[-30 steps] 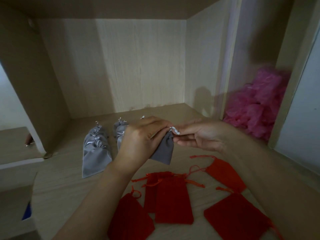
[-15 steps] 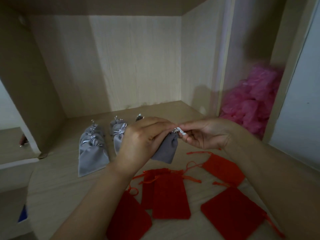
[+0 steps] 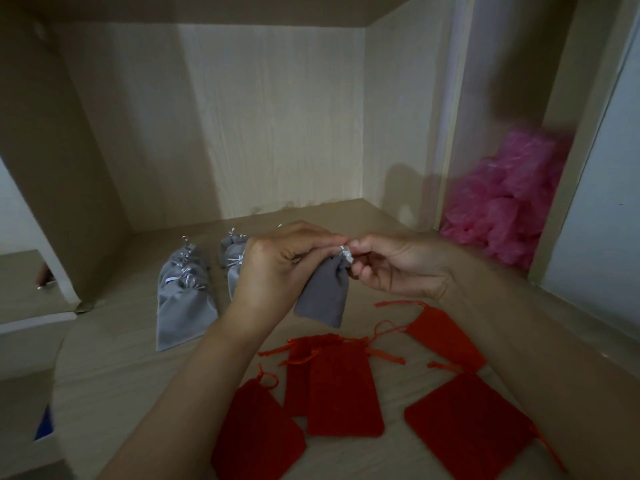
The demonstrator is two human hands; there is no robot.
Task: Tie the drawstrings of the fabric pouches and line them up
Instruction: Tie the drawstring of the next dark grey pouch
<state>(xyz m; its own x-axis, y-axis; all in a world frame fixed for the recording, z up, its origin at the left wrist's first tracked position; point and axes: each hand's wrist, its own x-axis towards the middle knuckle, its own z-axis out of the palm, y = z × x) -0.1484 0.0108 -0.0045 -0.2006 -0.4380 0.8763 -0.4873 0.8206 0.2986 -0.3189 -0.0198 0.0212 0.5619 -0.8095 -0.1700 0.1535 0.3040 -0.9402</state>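
Grey pouch (image 3: 323, 296): silver drawstring (image 3: 346, 253) still pinched by left hand (image 3: 277, 271) and right hand (image 3: 393, 268); knot judged unfinished, lining-up pending.

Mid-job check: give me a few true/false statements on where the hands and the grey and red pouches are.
1. The left hand and right hand both pinch the grey pouch at its drawstring end. True.
2. The other grey pouches lie on the shelf, left of the hands. True.
3. The red pouches lie flat, nearer the person than the hands. True.
4. The grey pouch rests flat on the shelf. False: it is held up by its neck.
5. The other grey pouches are mixed in among the red pouches. False: they lie apart, farther back and to the left.
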